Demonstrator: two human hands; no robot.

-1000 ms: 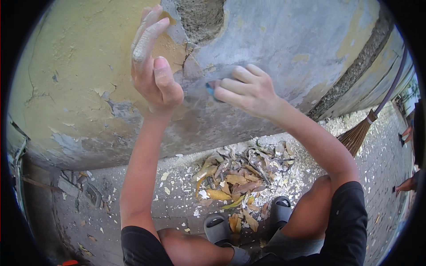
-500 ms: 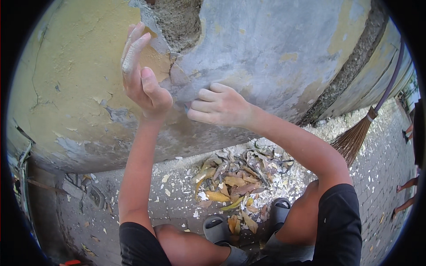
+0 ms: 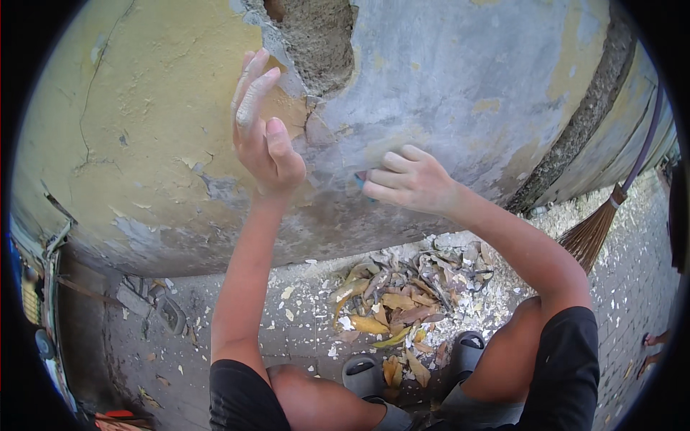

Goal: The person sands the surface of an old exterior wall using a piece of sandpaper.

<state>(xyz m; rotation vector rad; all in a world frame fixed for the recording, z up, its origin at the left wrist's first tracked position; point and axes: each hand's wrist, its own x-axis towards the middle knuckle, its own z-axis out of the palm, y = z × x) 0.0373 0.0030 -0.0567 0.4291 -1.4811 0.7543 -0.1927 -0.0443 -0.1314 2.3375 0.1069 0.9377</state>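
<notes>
In front of me stands a wall (image 3: 431,93) with flaking yellow paint and bare grey patches. My left hand (image 3: 267,136) is raised against the yellow part, fingers stretched upward, thumb apart and nothing held. Pale dust coats its fingers. Right of it, my right hand (image 3: 413,181) is closed at the grey, scraped surface. A small blue edge (image 3: 360,178) sticks out at its thumb side; the rest of that thing is hidden in the fist, so its kind does not show. Above and between the hands, a deep hole (image 3: 316,47) exposes rough masonry.
Dry leaves (image 3: 402,298) and pale paint flakes lie on the paving below the wall, near my sandals (image 3: 363,375). A stick broom (image 3: 593,228) leans at the right. Broken rubble (image 3: 136,298) sits at the lower left. Another person's legs (image 3: 652,348) show at the far right.
The whole view has shifted, so wall, hands and leaves appear farther right. My right hand sits slightly farther from my left, and more of the blue edge shows. The left hand keeps its pose.
</notes>
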